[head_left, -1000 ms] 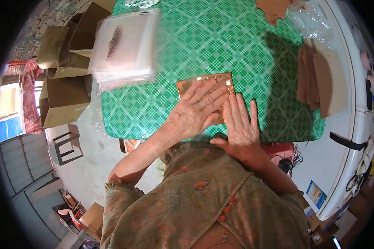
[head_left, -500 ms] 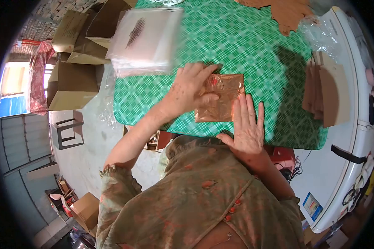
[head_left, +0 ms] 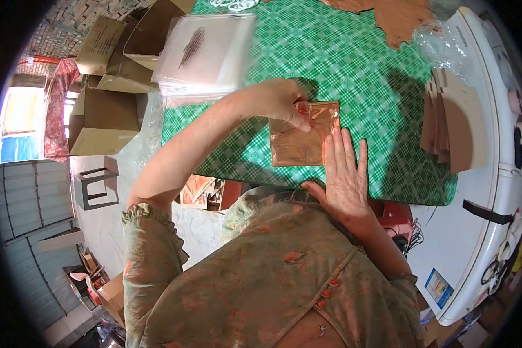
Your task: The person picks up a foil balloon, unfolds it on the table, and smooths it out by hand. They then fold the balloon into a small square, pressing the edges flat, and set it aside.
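Observation:
A flat, square brown packet in shiny clear plastic (head_left: 296, 152) lies near the front edge of the green checked tablecloth (head_left: 261, 145). My left hand (head_left: 281, 103) reaches over its far left corner, fingers curled and pressed together, thumb lying across the packet's upper part. The curled fingertips are partly hidden. Beside the thumb, a small red mark (head_left: 300, 108) shows near the packet's far edge. My right hand (head_left: 345, 177) rests flat, fingers stretched out, along the packet's right edge and the cloth.
A stack of clear plastic bags (head_left: 206, 55) lies at the far left of the table. Brown card pieces (head_left: 461, 124) are at the right. Beyond them are crumpled clear plastic (head_left: 441, 43) and brown sheet material (head_left: 397, 23). Open cardboard boxes (head_left: 107, 119) stand on the left.
My left hand has moved towards the packet's far edge, its fingers now more curled and its forearm raised. My right hand stays flat in nearly the same place.

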Motion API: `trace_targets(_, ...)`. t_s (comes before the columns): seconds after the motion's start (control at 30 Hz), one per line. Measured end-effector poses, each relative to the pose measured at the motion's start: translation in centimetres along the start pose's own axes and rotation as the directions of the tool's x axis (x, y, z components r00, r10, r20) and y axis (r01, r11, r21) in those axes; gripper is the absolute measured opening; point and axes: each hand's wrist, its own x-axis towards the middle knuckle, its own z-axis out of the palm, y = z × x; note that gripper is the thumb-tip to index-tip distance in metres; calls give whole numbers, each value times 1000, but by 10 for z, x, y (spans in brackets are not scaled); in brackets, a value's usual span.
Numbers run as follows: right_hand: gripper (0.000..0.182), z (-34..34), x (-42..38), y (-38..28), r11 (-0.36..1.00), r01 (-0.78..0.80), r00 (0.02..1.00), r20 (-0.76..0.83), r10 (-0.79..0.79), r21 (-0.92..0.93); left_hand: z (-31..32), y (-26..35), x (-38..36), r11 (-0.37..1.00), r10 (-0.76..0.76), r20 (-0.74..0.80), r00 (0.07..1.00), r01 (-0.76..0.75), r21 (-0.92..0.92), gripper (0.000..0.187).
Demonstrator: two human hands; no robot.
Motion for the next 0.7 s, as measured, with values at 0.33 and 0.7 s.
trace_targets(0.33,112,5,-1,1,1000,4,1000,-25,-5,-12,10,-8,9,998,21,21,1000,-20,-53,62)
trace_targets(0.7,110,-31,-8,30,997,-80,929,-365,65,-25,12,-11,-4,985,37,17,999,-33,-169,37)
